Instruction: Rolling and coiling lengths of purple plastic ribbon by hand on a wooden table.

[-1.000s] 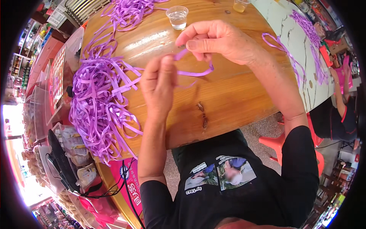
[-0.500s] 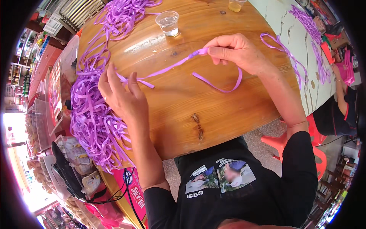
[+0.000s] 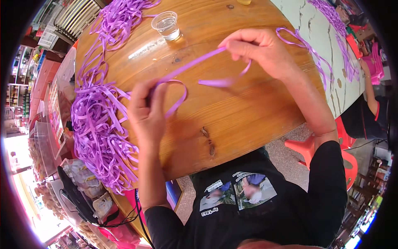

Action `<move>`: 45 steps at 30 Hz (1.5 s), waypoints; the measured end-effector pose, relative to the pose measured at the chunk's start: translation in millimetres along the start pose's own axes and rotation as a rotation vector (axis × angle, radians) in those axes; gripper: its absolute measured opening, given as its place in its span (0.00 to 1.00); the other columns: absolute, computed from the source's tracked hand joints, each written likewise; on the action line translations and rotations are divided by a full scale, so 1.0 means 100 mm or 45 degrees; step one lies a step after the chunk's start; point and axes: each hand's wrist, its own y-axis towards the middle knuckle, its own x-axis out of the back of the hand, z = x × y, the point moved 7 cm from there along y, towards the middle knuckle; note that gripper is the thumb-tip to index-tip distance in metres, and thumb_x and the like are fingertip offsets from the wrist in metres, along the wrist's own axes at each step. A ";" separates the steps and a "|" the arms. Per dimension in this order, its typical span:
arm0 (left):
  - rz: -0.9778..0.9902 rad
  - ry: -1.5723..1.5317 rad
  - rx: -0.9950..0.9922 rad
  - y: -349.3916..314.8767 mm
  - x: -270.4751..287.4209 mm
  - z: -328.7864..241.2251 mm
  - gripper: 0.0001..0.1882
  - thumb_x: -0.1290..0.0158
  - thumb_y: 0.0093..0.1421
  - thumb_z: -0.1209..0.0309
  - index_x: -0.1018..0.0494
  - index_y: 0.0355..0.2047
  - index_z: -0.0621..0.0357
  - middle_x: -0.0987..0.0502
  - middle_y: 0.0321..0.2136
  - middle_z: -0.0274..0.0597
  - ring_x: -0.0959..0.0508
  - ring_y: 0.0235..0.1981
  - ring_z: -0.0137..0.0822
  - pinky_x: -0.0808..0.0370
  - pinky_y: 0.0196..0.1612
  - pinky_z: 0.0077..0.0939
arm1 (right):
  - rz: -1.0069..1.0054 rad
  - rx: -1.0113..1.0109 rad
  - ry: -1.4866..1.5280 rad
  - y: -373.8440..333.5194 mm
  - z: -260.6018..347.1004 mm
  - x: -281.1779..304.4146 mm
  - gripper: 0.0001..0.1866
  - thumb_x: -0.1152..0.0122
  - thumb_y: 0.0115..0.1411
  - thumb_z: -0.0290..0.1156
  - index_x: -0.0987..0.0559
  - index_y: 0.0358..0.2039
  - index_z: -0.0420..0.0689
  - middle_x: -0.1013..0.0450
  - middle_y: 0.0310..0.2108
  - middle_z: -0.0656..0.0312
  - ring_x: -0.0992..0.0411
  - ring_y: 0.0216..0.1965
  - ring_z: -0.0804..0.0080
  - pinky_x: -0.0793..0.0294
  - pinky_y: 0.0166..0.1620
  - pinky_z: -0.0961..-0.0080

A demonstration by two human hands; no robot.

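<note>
A narrow purple ribbon (image 3: 192, 63) runs taut between my two hands above the wooden table (image 3: 232, 112). My left hand (image 3: 148, 108) is closed round its lower left part, and a loose end curls out beside the fingers. Up and to the right, my right hand (image 3: 259, 50) pinches the ribbon between thumb and fingers. From below that pinch another length hangs, its tail blurred by motion. Left of my left hand lies a big tangled heap of purple ribbon (image 3: 99, 137), trailing up to a second bunch (image 3: 124, 20) at the far left.
A clear plastic cup (image 3: 166, 27) of liquid stands at the far side, with another cup (image 3: 244, 1) cut off at the top edge. More ribbon (image 3: 304, 43) lies toward the white marbled table (image 3: 340, 89) at right. Beyond a red stool (image 3: 304, 151), another person's arm (image 3: 369, 83) shows.
My left hand has moved right, away from the heap, and closed on the ribbon. The stretch between my hands is now straight. My right hand still pinches it, and the hanging tail has swung.
</note>
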 end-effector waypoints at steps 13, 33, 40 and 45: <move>0.028 0.444 -0.379 0.02 -0.46 -0.47 0.18 0.50 0.59 0.76 0.33 0.50 0.64 0.29 0.46 0.46 0.30 0.48 0.40 0.35 0.51 0.29 | 0.094 0.423 -0.230 0.03 0.09 -0.34 0.09 0.40 0.54 0.20 0.21 0.38 0.39 0.25 0.34 0.65 0.30 0.35 0.81 0.31 0.38 0.84; 0.218 -0.081 -0.050 0.07 -0.65 -0.20 0.17 0.49 0.58 0.76 0.34 0.49 0.67 0.27 0.41 0.48 0.26 0.41 0.37 0.30 0.44 0.27 | -0.023 0.558 -0.344 -0.01 0.09 -0.35 0.09 0.40 0.52 0.17 0.20 0.35 0.40 0.25 0.32 0.62 0.27 0.34 0.76 0.30 0.36 0.84; 0.335 -0.550 0.604 0.01 -0.83 -0.04 0.10 0.46 0.59 0.73 0.27 0.40 0.65 0.25 0.32 0.32 0.30 0.32 0.19 0.32 0.34 0.12 | -0.063 0.602 -0.501 -0.10 0.13 -0.38 0.10 0.39 0.51 0.17 0.20 0.35 0.41 0.25 0.32 0.60 0.26 0.34 0.71 0.28 0.36 0.80; 0.256 -0.400 0.497 0.02 -0.70 0.03 0.06 0.45 0.58 0.74 0.24 0.34 0.63 0.29 0.24 0.27 0.35 0.26 0.16 0.39 0.27 0.12 | -0.042 0.607 -0.509 -0.09 0.14 -0.24 0.13 0.39 0.51 0.19 0.21 0.39 0.40 0.25 0.33 0.59 0.27 0.34 0.69 0.28 0.37 0.79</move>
